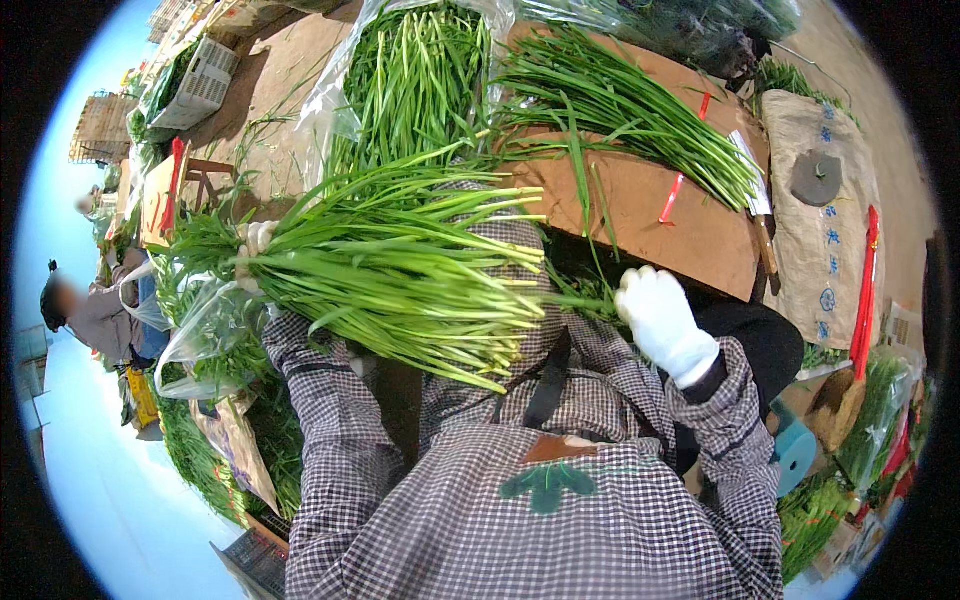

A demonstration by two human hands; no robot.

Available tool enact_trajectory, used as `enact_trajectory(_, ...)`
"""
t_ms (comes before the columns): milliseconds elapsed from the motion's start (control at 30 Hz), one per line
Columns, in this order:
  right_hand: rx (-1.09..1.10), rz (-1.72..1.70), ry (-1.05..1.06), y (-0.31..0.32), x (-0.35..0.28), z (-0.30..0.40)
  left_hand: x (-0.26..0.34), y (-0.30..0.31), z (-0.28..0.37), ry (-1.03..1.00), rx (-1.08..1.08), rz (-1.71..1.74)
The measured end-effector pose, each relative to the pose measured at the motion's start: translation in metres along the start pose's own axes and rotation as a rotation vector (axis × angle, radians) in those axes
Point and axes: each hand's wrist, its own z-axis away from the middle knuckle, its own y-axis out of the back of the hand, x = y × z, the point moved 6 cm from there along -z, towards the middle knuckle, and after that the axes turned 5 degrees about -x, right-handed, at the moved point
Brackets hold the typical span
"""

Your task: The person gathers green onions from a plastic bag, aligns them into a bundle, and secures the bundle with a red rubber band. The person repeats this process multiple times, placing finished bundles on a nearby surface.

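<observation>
My left hand (257, 251), in a pale glove, grips a thick bunch of garlic chives (405, 262) near its leafy end. The pale cut stems fan out to the right above my lap. My right hand (664, 322), in a white glove, is closed at the right of the bunch; blurred green leaves (581, 302) run into its fingers. Beyond it, a brown board (637, 184) carries a second pile of chives (622, 112). At that pile's stem end lies a knife (765, 244), its blade partly under the stems.
More chives (416, 82) fill a clear plastic bag ahead. Red tie strips (671, 199) lie on the board. To the right are a burlap sack (799, 262), a red bundle of ties (865, 285) and a teal roll (796, 450). Another person (109, 319) is at far left.
</observation>
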Motion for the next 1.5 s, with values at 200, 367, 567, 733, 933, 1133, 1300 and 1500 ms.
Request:
enact_trajectory(200,0.424,-0.555,-0.154,0.0,-0.004,-0.078,0.005,-0.003,-0.006,0.092,-0.053,-0.032)
enact_trajectory(367,0.548,-0.518,-0.014,-0.016,-0.023,-0.1,0.014,-0.012,-0.013,0.123,-0.099,-0.078)
enact_trajectory(567,-0.022,-0.077,0.042,-0.069,0.011,-0.018,0.023,-0.017,-0.007,0.117,-0.12,-0.15)
enact_trajectory(733,0.04,-0.347,0.052,0.026,0.018,-0.039,-0.026,-0.095,-0.037,0.082,-0.41,0.071)
enact_trajectory(933,0.339,-0.792,0.53,0.127,-0.042,-0.195,-0.046,-0.215,-0.073,0.303,-0.849,0.058)
enact_trajectory(1133,-0.145,-1.113,0.413,0.097,-0.031,-0.147,0.0,-0.214,-0.069,-0.104,-0.431,-0.21)
enact_trajectory(1300,-0.219,-1.517,0.133,0.032,-0.018,-0.078,0.047,-0.051,-0.031,0.031,-0.111,-0.565)
enact_trajectory(1500,0.053,-1.46,-0.18,-0.041,0.022,-0.017,0.069,0.054,0.027,0.049,0.178,-0.163)
